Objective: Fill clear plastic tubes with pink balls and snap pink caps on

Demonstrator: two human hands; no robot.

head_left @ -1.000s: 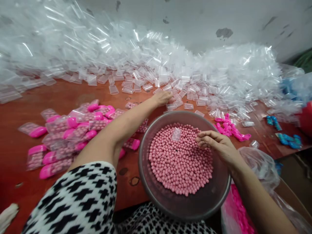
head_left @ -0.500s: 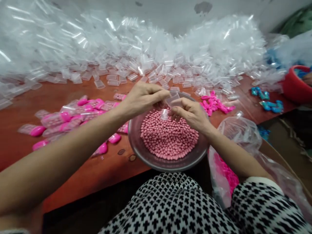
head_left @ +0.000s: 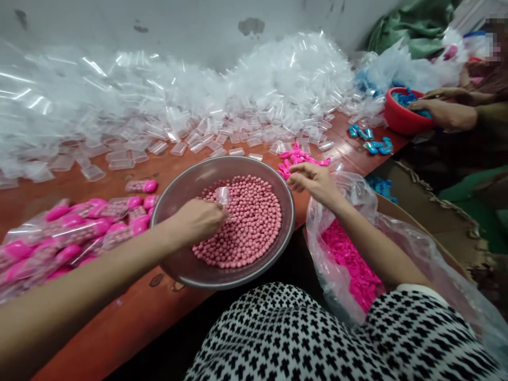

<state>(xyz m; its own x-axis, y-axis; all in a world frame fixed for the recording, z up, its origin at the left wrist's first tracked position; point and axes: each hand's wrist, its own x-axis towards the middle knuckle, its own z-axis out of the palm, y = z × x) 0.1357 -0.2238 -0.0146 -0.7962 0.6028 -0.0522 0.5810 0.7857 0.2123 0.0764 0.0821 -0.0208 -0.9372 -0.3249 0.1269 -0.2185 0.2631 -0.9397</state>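
Observation:
My left hand (head_left: 198, 221) is closed and low over the pink beads (head_left: 250, 222) in a grey metal bowl (head_left: 270, 262). Its fingertips press against the beads, hiding anything in them. A short clear plastic tube (head_left: 223, 196) stands among the beads, right by those fingers. My right hand (head_left: 315, 182) hovers past the bowl's right rim, fingers loosely bent and apart, with nothing visible in them. Just beyond its fingertips is a small pile of bright pink plastic caps (head_left: 299, 153). Left of the bowl lie several bead-filled clear tubes with pink ends (head_left: 79, 227).
A large heap of clear plastic tubes (head_left: 159, 95) lines the wall. At my right, an open plastic bag (head_left: 317, 254) holds pink caps (head_left: 353, 262). Farther right, another person's hands (head_left: 448, 111) are at a red bowl (head_left: 405, 121) of blue pieces, beside loose blue pieces (head_left: 379, 145).
My hands were together over the bowl around a clear tube. They have parted: the left went down into the beads, the right toward the pink caps. The view has swung right.

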